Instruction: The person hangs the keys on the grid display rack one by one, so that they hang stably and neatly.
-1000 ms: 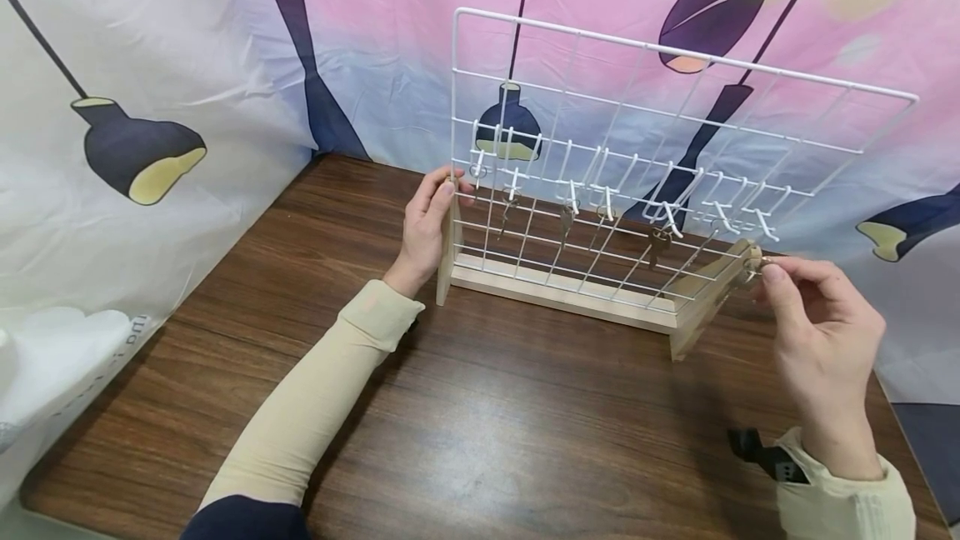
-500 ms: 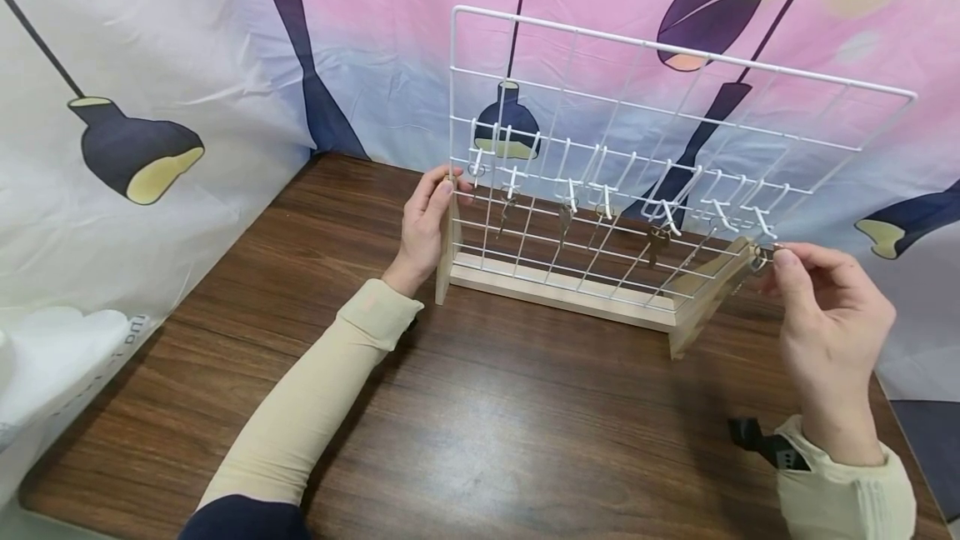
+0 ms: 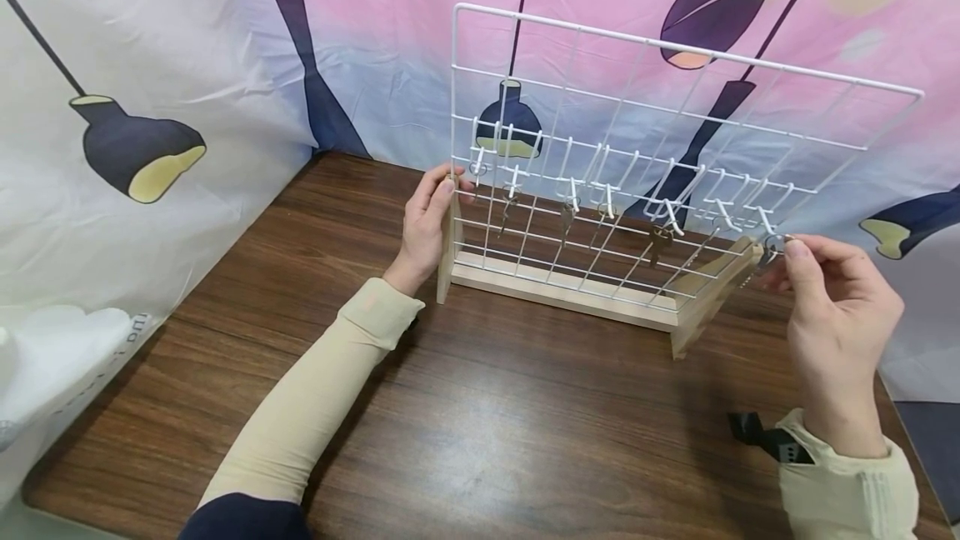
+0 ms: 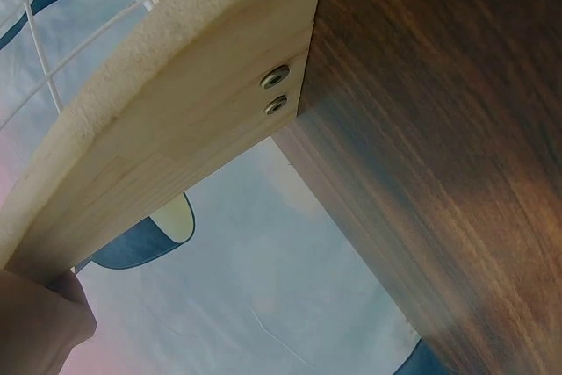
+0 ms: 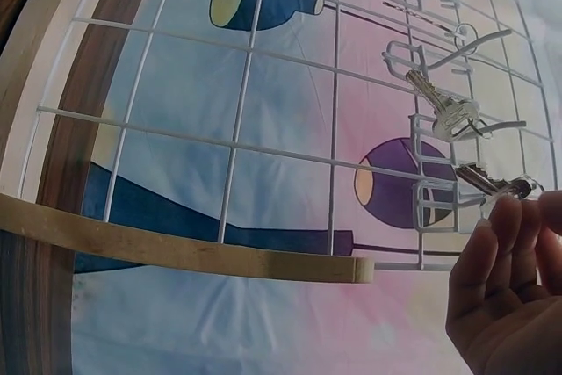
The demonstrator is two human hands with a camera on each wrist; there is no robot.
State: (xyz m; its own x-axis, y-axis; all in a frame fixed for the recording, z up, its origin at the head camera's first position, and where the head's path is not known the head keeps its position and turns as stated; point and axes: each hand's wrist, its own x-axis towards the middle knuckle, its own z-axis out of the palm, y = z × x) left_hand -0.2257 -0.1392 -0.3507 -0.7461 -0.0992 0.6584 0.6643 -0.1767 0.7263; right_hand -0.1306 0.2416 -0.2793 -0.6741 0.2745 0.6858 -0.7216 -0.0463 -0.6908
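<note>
A white wire grid rack (image 3: 570, 282) with wooden ends stands on the table. My left hand (image 3: 423, 227) grips its left wooden end panel (image 4: 193, 85), thumb in front and fingers behind. At the right, thumb and fingers of my right hand (image 3: 843, 307) pinch a key ring with keys (image 5: 487, 182). The ring is right at the tip of the rightmost white hook (image 3: 763, 221), above the right wooden end panel (image 3: 712, 298). Other keys (image 3: 662, 244) on rings hang from several hooks along the same wire row. In the left wrist view only part of the left hand shows.
The dark wood table (image 3: 480, 423) spreads in front of the rack. A printed cloth (image 3: 390, 48) hangs close behind it. A white plastic bag (image 3: 67, 365) sits beyond the table's left edge. A black strap (image 3: 765, 444) dangles from my right sleeve.
My right hand has moved slightly right and up with the key ring, from beside the right wooden panel to the rightmost hook's tip. My left hand stays on the left panel.
</note>
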